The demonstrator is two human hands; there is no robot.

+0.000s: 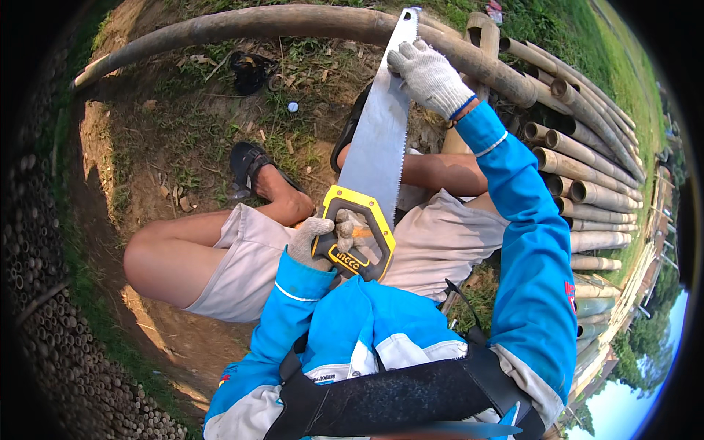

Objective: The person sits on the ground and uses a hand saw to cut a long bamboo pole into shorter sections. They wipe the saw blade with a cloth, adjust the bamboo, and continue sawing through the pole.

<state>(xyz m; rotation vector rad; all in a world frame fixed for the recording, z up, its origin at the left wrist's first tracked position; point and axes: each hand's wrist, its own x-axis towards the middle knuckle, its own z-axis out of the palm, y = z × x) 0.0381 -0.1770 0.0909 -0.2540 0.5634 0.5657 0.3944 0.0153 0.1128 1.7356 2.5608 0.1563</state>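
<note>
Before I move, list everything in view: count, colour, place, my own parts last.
hand saw: one, grey blade, yellow-black handle, centre
long bamboo pole: one, brown, across the top
stacked bamboo poles: many, mostly brown, right
cut bamboo ends: many, grey-brown, lower left
crumpled item: one, black, ground, upper left
small round object: one, whitish, ground
wood chips: several, pale, scattered
scrap: one, pinkish, top
trees: several, green, right edge
sandals: two, dark, on the feet
shorts: one pair, pale, lap
jacket: one, blue-white, bottom
legs: two, bare, bent
left hand: one, whitish glove, round the handle
right hand: one, whitish glove, near the blade's tip
</note>
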